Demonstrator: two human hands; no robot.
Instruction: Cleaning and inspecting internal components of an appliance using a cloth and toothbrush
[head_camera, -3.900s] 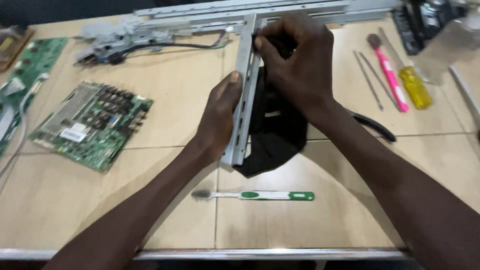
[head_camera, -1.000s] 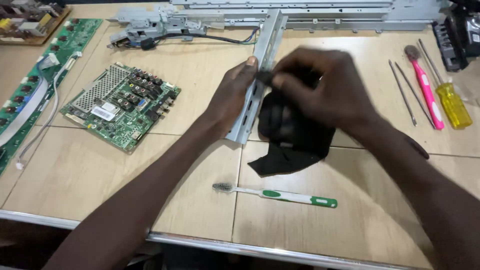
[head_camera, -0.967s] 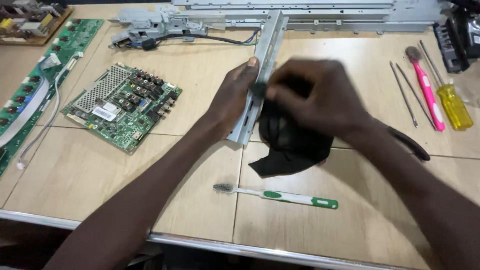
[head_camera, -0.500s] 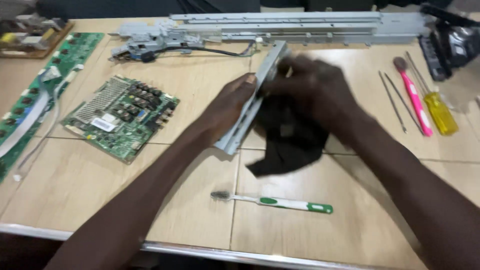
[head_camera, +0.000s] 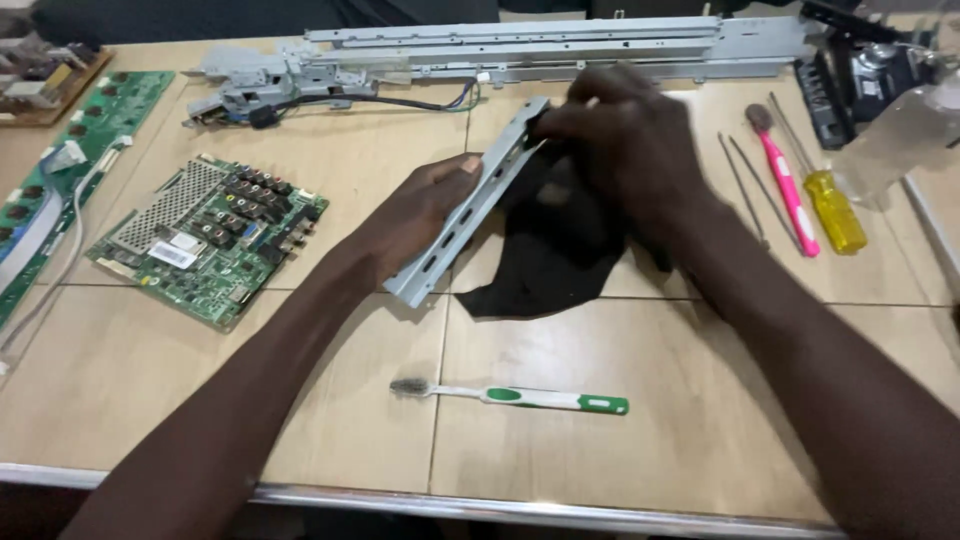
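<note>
My left hand (head_camera: 420, 205) grips a grey slotted metal bracket (head_camera: 460, 222) near its middle, holding it tilted above the table. My right hand (head_camera: 630, 140) presses a black cloth (head_camera: 550, 250) against the bracket's far end. The cloth hangs down from my right hand onto the table beside the bracket. A green and white toothbrush (head_camera: 520, 397) lies on the table in front of both hands.
A green circuit board (head_camera: 205, 240) lies at the left, with a long green board (head_camera: 60, 190) further left. A long metal frame (head_camera: 520, 50) runs along the back. A pink-handled tool (head_camera: 785, 190), a yellow screwdriver (head_camera: 830, 205) and thin rods (head_camera: 745, 190) lie at the right.
The view has shifted, so everything sits lower in the frame. My right hand with the cloth has slid up along the bracket toward its far end. My left hand keeps its grip.
</note>
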